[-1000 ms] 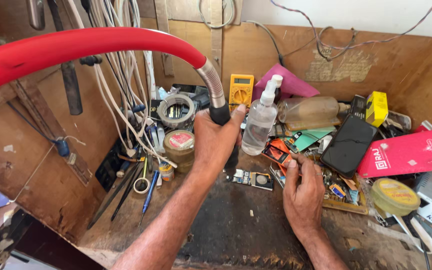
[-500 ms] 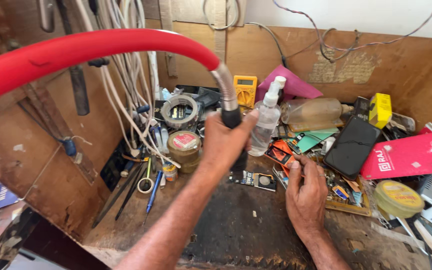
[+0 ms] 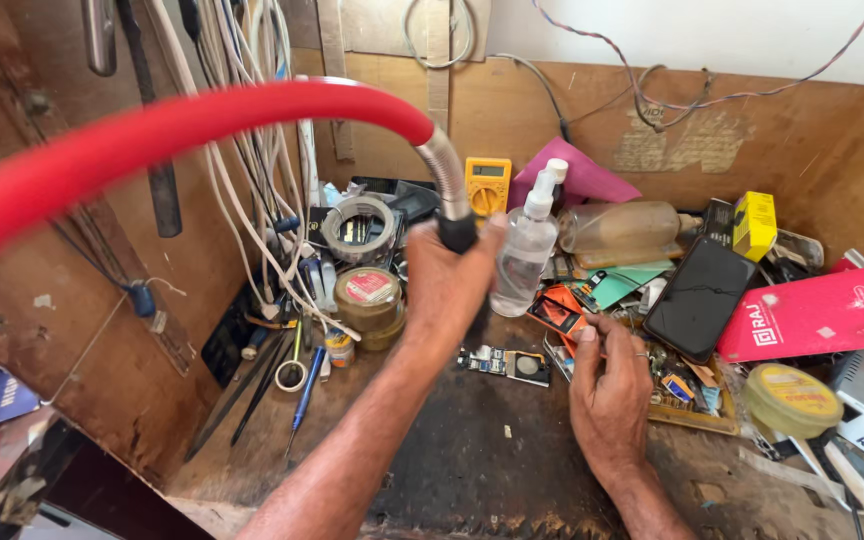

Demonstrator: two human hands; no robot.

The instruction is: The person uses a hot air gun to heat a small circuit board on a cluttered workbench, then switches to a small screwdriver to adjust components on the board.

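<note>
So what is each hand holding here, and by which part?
The left hand grips the red hose at the black end below its metal neck. The right hand pinches something small over the clutter; I cannot tell what.

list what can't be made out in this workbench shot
Head view only:
- Black handle on the metal-necked red hose: mostly wrapped by the left hand.
- What the right hand pinches: hidden by its fingers.
- Red hose's far end: cut off by the left edge.
- Small green circuit board: parts too small to tell.
- White tool, bottom right: cut off by the edge.
</note>
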